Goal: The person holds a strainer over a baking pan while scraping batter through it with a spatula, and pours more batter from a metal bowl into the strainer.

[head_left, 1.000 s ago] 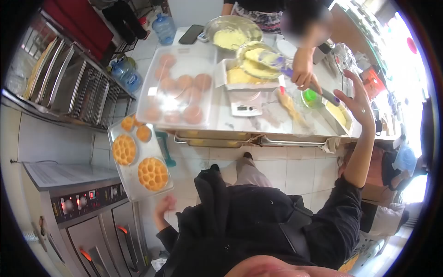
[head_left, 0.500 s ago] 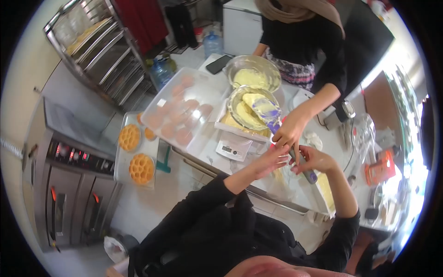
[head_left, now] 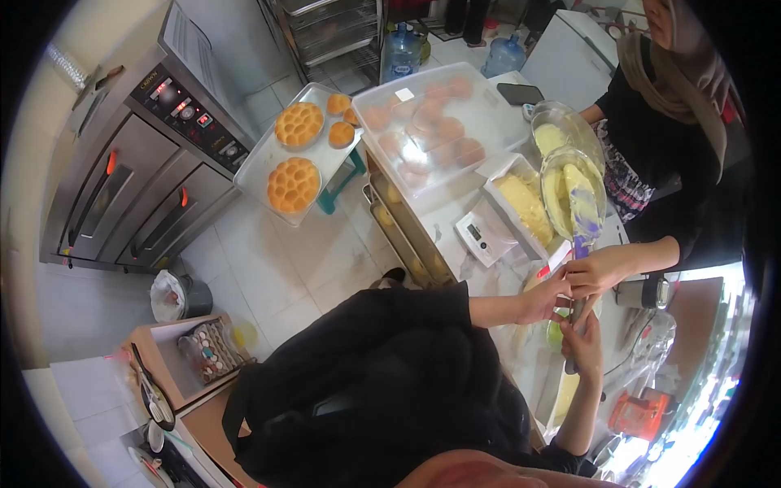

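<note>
A long spatula (head_left: 582, 213) with a purple, cream-smeared blade rests in a metal bowl (head_left: 547, 195) of pale yellow cream. A co-worker's hand (head_left: 606, 270) holds it from above, near the blade. My right hand (head_left: 586, 346) is closed round the lower handle. Just left of the handle, my left hand (head_left: 541, 301) has bent fingers on it, touching the co-worker's hand; some fingertips are hidden. Beside the bowl stands a rectangular container (head_left: 497, 193) of yellow crumbly stuff. A white digital scale (head_left: 486, 238) lies nearer to me.
A clear plastic box (head_left: 496, 110) with round pinkish items covers the table's far end. Left of it, a tray (head_left: 259, 171) holds golden buns. An oven (head_left: 154, 154) stands at far left. The co-worker (head_left: 675, 122) is across the table, and an orange container (head_left: 639, 413) sits at right.
My view has swung left, so the table appears further right. My right hand has closed round the spatula handle, and my left fingers, spread before, have bent in against it.
</note>
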`<move>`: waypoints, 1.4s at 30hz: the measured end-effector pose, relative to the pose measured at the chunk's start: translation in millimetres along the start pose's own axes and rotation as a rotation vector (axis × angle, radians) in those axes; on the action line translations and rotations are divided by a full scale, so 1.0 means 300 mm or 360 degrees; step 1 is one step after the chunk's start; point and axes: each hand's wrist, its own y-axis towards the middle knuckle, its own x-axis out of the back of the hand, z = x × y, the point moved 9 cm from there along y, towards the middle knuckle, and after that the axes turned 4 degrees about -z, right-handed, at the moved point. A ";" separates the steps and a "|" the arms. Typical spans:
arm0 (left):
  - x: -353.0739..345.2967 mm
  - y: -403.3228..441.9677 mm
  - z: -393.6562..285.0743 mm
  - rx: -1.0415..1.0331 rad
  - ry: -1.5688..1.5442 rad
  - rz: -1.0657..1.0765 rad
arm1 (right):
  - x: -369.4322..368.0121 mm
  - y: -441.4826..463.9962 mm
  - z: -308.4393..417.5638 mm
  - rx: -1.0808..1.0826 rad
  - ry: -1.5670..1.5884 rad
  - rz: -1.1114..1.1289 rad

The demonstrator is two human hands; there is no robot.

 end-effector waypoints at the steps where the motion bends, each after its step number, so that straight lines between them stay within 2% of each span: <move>1: 0.006 0.003 0.001 0.0003 -0.0035 0.0037 | -0.004 -0.009 0.011 0.0006 0.0038 0.0004; 5: 0.014 -0.002 0.016 0.0134 -0.0142 0.0143 | -0.026 -0.023 0.012 0.0003 0.0015 -0.0029; 11: 0.067 -0.011 0.015 0.0144 -0.0043 -0.0036 | -0.064 -0.028 -0.011 -0.0014 0.0187 -0.0042; 18: 0.051 -0.049 -0.031 0.0180 -0.0185 0.0010 | -0.095 -0.029 0.008 0.0053 0.0310 -0.0002; 21: 0.075 -0.028 -0.015 0.0237 -0.0067 0.0078 | -0.100 -0.027 0.002 0.0052 0.0333 -0.0013; 24: 0.055 -0.024 -0.026 0.0272 -0.0073 0.0348 | -0.116 -0.036 0.000 0.0035 0.0421 -0.0036; 27: 0.051 -0.028 -0.029 0.0299 0.0006 0.0164 | -0.130 -0.036 -0.017 -0.0002 0.0457 -0.0029; 29: 0.063 -0.022 -0.037 0.0169 0.0193 -0.0007 | -0.151 -0.038 -0.008 -0.0005 0.0499 -0.0017; 32: 0.095 -0.021 -0.058 -0.0071 0.0473 -0.0085 | -0.180 -0.029 0.005 0.0021 0.0569 0.0024; 35: 0.102 -0.021 -0.090 -0.0176 0.0762 -0.0110 | -0.178 -0.022 -0.009 -0.0034 0.0564 0.0021; 40: 0.144 -0.017 -0.091 -0.0164 0.0783 -0.0195 | -0.163 -0.010 -0.013 -0.0036 0.0478 0.0077; 42: 0.140 -0.016 -0.098 -0.0129 0.0731 -0.0080 | -0.144 -0.021 0.004 -0.0007 0.0320 0.0081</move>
